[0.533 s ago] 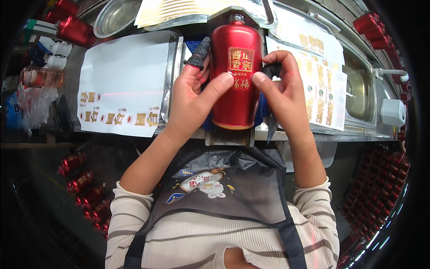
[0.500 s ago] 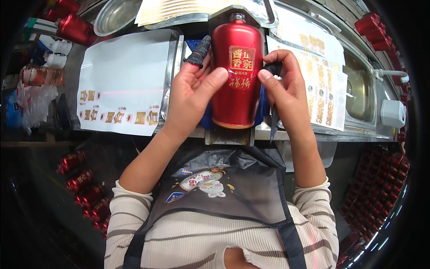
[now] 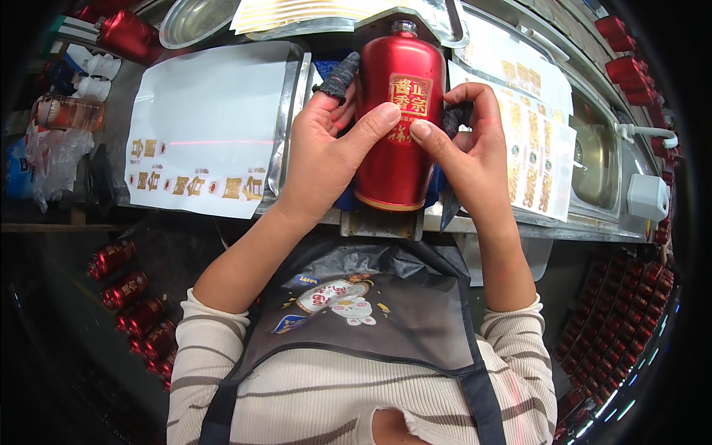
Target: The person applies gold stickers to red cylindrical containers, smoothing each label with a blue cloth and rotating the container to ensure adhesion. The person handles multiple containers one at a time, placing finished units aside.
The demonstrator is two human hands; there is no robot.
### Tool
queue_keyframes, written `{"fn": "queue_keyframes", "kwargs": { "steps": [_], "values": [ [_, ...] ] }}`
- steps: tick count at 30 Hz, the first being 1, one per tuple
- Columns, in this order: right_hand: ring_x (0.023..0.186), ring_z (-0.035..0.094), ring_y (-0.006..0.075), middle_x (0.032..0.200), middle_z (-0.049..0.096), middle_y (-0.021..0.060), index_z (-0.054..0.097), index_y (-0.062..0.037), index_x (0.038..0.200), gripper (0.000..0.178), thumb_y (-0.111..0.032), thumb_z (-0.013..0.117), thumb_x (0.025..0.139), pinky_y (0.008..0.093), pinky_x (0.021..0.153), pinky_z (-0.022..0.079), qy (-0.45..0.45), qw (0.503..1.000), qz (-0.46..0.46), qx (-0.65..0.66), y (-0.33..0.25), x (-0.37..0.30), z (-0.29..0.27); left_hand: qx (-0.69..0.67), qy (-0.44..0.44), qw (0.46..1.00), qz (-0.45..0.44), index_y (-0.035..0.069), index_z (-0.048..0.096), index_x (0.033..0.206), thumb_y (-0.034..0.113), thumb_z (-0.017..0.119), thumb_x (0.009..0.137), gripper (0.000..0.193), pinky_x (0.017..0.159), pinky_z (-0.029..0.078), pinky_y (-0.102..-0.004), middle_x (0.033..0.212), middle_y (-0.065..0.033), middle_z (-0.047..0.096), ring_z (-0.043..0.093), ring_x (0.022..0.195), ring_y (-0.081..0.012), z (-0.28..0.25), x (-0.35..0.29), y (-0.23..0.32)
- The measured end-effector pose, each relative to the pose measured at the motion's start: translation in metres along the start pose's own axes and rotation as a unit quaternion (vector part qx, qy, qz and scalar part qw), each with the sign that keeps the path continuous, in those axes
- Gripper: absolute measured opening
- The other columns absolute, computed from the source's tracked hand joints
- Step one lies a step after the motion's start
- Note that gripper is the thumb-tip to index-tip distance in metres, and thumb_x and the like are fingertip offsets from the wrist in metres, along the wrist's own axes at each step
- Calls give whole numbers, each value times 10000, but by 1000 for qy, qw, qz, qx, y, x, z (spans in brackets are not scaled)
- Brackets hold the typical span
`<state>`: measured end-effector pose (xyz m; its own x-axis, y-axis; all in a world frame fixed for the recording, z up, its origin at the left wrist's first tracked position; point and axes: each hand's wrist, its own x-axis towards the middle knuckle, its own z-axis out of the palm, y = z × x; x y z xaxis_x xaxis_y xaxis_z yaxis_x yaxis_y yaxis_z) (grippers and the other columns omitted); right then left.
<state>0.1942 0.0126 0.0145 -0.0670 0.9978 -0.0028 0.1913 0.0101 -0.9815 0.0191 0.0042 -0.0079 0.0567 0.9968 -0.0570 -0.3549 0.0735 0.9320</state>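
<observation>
Bottle (image 3: 398,126), red and glossy with a short neck at the top, lay at the middle of the metal counter (image 3: 586,222), resting on a blue pad (image 3: 345,197) and gripped from both sides. Left hand (image 3: 326,152) wrapped the bottle's left flank, thumb pressed across the front just below the square gold label (image 3: 409,95); its index finger wore a dark fabric cot (image 3: 340,76). Right hand (image 3: 471,152) closed on the right flank, thumb tip touching the front beside the left thumb, fingers curled over a dark cot at the edge. White label sheet (image 3: 208,133) with gold stickers lay flat just left of the bottle; another sticker sheet (image 3: 538,156) lay to the right, partly over a steel basin (image 3: 593,159). Round metal bowl (image 3: 196,18) sat at the far edge. Rows of red bottles (image 3: 130,293) stood below the counter on the left, more at lower right (image 3: 630,311). Person wore a striped top and a dark apron (image 3: 371,311).
</observation>
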Motion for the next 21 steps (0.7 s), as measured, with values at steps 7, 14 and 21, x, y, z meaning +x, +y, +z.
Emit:
{"fn": "queue_keyframes", "kwargs": {
  "steps": [7,14,21],
  "values": [
    [627,481,-42,1043,533,23,464,-47,1131,410,-97,760,850,124,523,380,-17,999,16,29,0,-1,-2,-27,3,1000,-1,-64,496,1315,139,744,898,526,991,489,-297,1275,-162,603,594,1163,-172,-1,0,-1],
    [689,466,52,1007,526,39,497,-28,1092,450,-205,807,818,212,549,402,1,998,-24,57,17,1,0,1,-14,1000,-8,-65,451,1377,113,717,912,565,1030,462,-307,1341,-171,564,564,1215,-174,-3,-2,1],
    [654,464,62,985,548,45,500,-27,1080,461,-226,803,794,223,554,404,10,999,-31,37,17,2,1,6,-14,1000,-10,-57,425,1411,82,660,931,552,1062,435,-344,1379,-171,544,554,1236,-192,-1,-3,0]
  ]
}}
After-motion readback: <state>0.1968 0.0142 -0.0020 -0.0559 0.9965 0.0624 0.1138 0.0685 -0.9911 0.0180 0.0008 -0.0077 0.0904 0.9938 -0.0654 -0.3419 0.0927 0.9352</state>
